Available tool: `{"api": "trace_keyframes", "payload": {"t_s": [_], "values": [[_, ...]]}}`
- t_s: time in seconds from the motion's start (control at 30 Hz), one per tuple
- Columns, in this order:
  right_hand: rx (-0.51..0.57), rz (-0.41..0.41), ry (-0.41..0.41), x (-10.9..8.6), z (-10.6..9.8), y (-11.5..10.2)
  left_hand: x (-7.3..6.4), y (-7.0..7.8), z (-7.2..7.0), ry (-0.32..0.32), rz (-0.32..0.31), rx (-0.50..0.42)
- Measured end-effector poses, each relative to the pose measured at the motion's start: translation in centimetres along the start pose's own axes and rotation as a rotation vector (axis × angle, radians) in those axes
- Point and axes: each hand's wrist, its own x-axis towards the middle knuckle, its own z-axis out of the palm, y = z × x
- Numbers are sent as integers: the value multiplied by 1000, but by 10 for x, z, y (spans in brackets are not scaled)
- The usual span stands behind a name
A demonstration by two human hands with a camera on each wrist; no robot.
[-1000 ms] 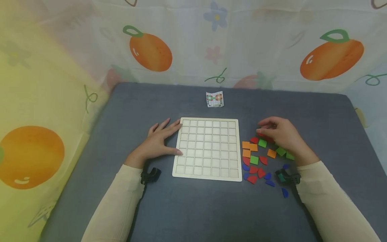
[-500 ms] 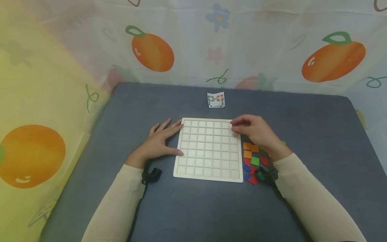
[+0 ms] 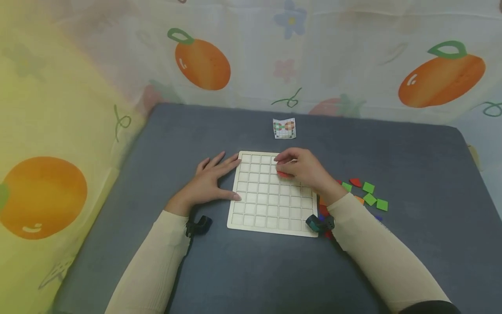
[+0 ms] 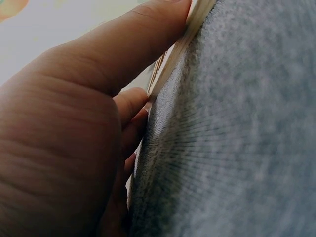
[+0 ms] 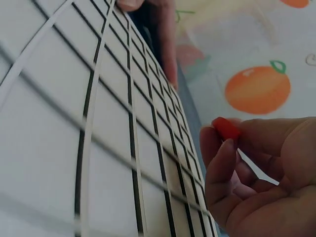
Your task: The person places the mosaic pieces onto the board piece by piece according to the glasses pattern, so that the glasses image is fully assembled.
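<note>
A pale square board (image 3: 256, 209) with a grid of shallow cells lies on the dark grey table. My left hand (image 3: 205, 185) is spread along its left side, with thumb and fingertips touching the rim; in the left wrist view the thumb (image 4: 123, 44) lies on the board's edge. Above the upper right part of the grid, my right hand (image 3: 303, 170) pinches a small red piece (image 5: 226, 129) between thumb and fingers. The visible grid cells hold no pieces. The right hand and forearm cover part of the board's right side.
Green squares (image 3: 370, 199), red curved pieces (image 3: 355, 182) and some orange and blue ones lie right of the board, partly under the right forearm. A small printed card (image 3: 284, 128) with a coloured pattern lies behind the board. A fruit-print curtain (image 3: 251, 56) closes off the back.
My right hand has moved left from the loose pieces to over the board, carrying the red piece. My left hand has stayed at the board's left edge.
</note>
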Motion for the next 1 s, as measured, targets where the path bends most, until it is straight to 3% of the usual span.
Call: {"api": "trace_keyframes", "payload": {"t_s": [0.27, 0.5, 0.7, 0.87, 1.0], "values": [[56, -39, -64, 13, 23, -9, 0, 7, 0, -3, -13, 1], [-23, -58, -54, 15, 27, -11, 2, 10, 4, 9, 8, -1], [-252, -84, -34, 10, 18, -9, 5, 12, 5, 8, 11, 1], [-496, -149, -127, 8, 15, -4, 3, 12, 3, 3, -5, 10], [-574, -166, -153, 8, 17, -2, 3, 10, 5, 1, -6, 2]]}}
